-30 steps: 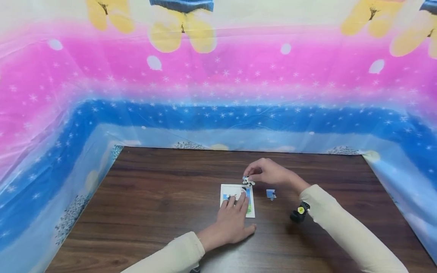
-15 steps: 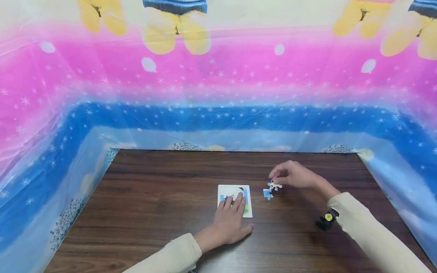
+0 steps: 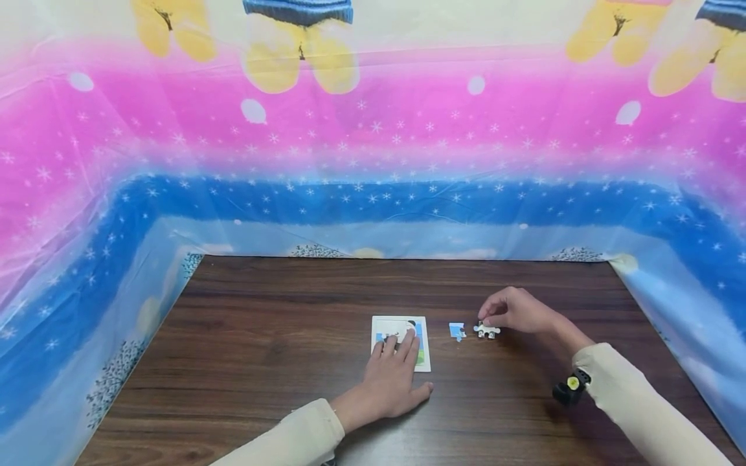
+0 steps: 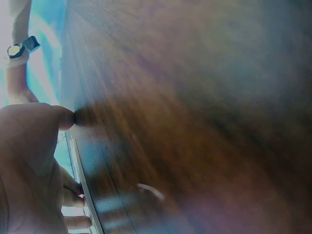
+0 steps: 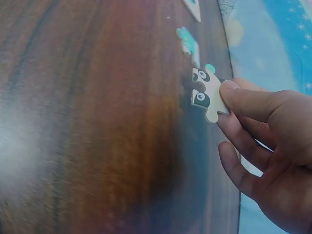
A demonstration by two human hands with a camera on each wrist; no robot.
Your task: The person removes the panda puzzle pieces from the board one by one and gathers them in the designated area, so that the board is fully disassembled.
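Observation:
My right hand (image 3: 521, 312) pinches a white puzzle piece (image 5: 209, 92) with panda eyes on it between thumb and fingers, low over the table. A light-blue puzzle piece (image 3: 457, 331) lies just left of it. My left hand (image 3: 393, 378) rests with extended fingers on a white-framed puzzle board (image 3: 427, 353), covering much of its picture. Around the fingers, white, blue and green parts of that picture show. In the left wrist view the fingertips (image 4: 78, 222) lie over the board's edge.
The dark wooden table (image 3: 280, 323) reaches back to a pink and blue patterned cloth (image 3: 373, 200) that hangs behind and along both sides. A black band with a yellow disc (image 3: 572, 384) sits on the right wrist.
My right hand has carried the panda-eyed piece from above the board's top right corner to the right, past the blue piece, and lowered it. My left hand has stayed on the board.

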